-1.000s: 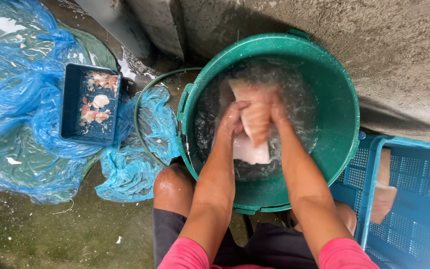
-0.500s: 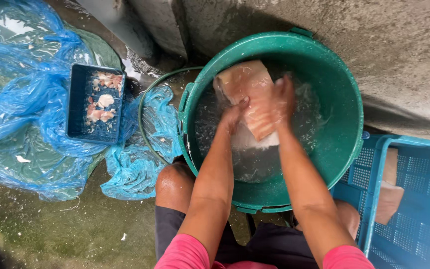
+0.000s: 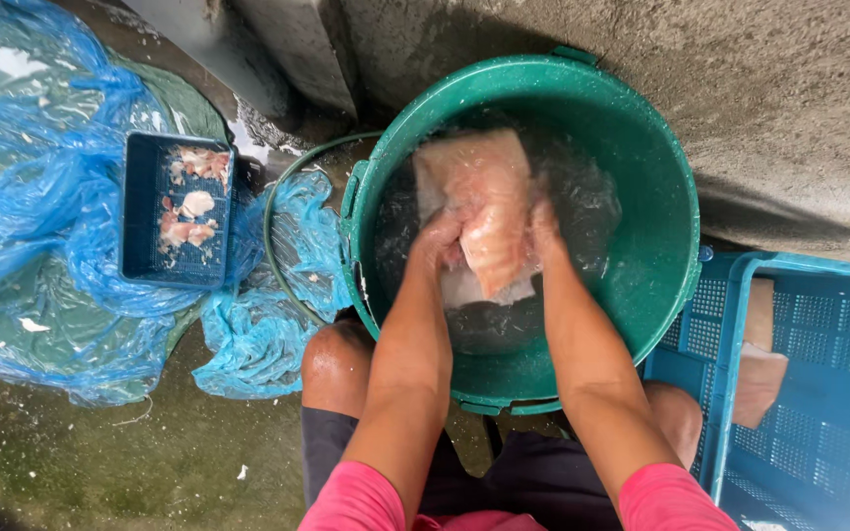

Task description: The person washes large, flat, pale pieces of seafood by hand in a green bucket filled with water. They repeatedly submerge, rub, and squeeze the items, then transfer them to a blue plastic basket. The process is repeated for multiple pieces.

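**Rinsing a slab of fish in the green bucket**

Both hands are in the water of the green bucket (image 3: 641, 295), which sits between the person's knees, near the middle of the scene. The left hand (image 3: 442, 241) and right hand (image 3: 546, 231) are clenched around the near end of a pale pink fish fillet (image 3: 479, 192), one on each side, and the slab's far end lies at the surface toward the bucket's far wall. A second, whiter piece (image 3: 469, 287) shows just under the fillet, between the wrists; whether either hand also grasps it cannot be told through the stirred water.

By my reading, the step in hand is the washing itself: the flesh is wet, the water is churned, and the grip looks firm, not loose.

To the right, touching the bucket, stands a blue slatted crate (image 3: 819, 393) with one pale piece (image 3: 759, 379) lying against its left wall. Well off to the left, a small dark blue tray (image 3: 140, 211) holding scraps rests on crumpled blue plastic sheeting (image 3: 41, 226) over wet concrete floor (image 3: 100, 462).

A next move would call for a secure two-handed hold on a slippery slab, and for letting water run off before it clears the rim
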